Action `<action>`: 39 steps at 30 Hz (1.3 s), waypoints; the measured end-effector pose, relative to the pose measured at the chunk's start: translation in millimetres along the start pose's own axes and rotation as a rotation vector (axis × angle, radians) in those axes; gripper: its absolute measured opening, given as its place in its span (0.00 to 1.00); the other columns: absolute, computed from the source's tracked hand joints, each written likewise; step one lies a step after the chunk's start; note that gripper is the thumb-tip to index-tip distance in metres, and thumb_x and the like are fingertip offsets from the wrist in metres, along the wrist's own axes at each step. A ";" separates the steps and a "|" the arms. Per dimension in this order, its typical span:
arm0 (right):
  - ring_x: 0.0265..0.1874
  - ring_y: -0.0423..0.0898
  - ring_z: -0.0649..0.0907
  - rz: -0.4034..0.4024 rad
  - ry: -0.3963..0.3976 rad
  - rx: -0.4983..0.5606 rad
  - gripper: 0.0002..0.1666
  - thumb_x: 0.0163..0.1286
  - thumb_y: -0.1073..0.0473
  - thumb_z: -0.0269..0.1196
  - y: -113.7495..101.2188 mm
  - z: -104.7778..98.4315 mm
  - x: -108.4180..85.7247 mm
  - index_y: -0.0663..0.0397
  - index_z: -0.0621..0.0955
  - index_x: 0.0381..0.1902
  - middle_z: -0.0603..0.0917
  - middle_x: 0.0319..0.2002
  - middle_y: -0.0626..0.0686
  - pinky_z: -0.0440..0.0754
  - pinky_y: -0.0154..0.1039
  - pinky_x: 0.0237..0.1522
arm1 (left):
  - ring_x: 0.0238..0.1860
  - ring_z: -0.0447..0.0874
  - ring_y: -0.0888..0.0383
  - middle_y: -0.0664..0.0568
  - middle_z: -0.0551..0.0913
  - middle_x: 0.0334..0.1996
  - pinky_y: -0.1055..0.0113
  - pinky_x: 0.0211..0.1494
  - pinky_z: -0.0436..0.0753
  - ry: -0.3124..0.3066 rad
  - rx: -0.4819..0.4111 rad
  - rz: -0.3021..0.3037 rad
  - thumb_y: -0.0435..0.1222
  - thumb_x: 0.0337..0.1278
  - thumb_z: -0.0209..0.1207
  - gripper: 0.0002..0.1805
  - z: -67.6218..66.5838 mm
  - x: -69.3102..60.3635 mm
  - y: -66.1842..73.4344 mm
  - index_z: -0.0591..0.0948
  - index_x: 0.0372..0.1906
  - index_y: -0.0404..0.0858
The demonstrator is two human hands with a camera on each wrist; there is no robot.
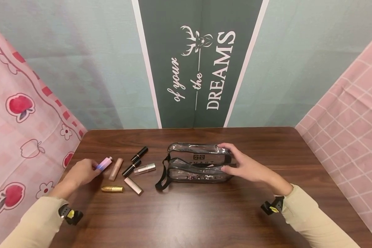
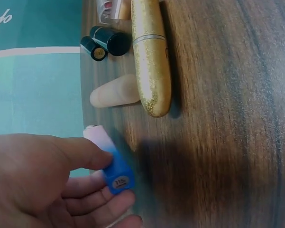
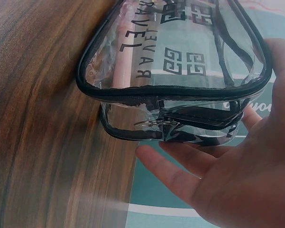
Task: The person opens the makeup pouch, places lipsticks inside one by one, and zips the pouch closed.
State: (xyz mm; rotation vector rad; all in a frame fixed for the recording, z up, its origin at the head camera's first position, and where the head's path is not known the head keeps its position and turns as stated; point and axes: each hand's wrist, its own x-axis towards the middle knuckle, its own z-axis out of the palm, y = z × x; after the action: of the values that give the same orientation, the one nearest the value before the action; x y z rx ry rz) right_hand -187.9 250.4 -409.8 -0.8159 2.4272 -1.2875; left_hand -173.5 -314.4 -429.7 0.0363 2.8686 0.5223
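Note:
My left hand [image 1: 86, 171] pinches a small pink-to-blue lipstick tube [image 1: 104, 164] between thumb and fingers; its round end label [image 2: 120, 182] faces the left wrist camera. A clear toiletry bag [image 1: 201, 178] with black trim lies on the table, its top gaping. My right hand [image 1: 249, 165] holds the bag's right end, thumb at the front edge, fingers at the back. Inside the bag a pink tube [image 3: 124, 59] shows through the plastic. Beside the left hand lie a beige tube [image 1: 116, 169] and a glittery gold lipstick [image 1: 112, 189].
Between hand and bag lie two black tubes [image 1: 139, 154], a clear tube with a silver cap [image 1: 144, 168] and a pale pinkish tube [image 1: 133, 186]. The bag's black strap [image 1: 163, 181] trails left. Fabric walls border the brown wooden table [image 1: 186, 213] at the back and sides.

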 end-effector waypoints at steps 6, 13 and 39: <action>0.57 0.64 0.79 -0.006 0.004 -0.012 0.43 0.71 0.61 0.68 -0.5 0.1 0.3 0.46 0.58 0.75 0.73 0.62 0.68 0.81 0.41 0.53 | 0.29 0.76 0.50 0.43 0.81 0.28 0.52 0.36 0.78 0.045 -0.031 -0.008 0.34 0.58 0.64 0.16 -1.6 -0.1 2.8 0.81 0.40 0.22; 0.54 0.63 0.81 -0.031 0.014 -0.021 0.43 0.68 0.64 0.69 -1.9 0.3 1.6 0.49 0.59 0.74 0.74 0.60 0.68 0.82 0.41 0.50 | 0.31 0.79 0.49 0.38 0.83 0.31 0.48 0.40 0.81 0.040 -0.040 -0.011 0.35 0.59 0.65 0.17 -4.4 0.2 7.0 0.80 0.41 0.21; 0.54 0.64 0.80 -0.009 0.002 -0.006 0.44 0.69 0.62 0.69 1.2 0.3 0.9 0.46 0.59 0.74 0.74 0.60 0.69 0.83 0.40 0.47 | 0.30 0.76 0.50 0.42 0.82 0.30 0.53 0.37 0.78 0.138 -0.051 0.142 0.32 0.57 0.67 0.13 -14.3 -0.2 22.8 0.81 0.41 0.24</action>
State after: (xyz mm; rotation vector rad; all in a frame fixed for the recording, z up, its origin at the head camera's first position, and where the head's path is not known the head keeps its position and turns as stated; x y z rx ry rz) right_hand -188.9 250.2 -410.9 -0.8286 2.4323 -1.2857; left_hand -176.8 -298.0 -408.7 0.2044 3.0009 0.6493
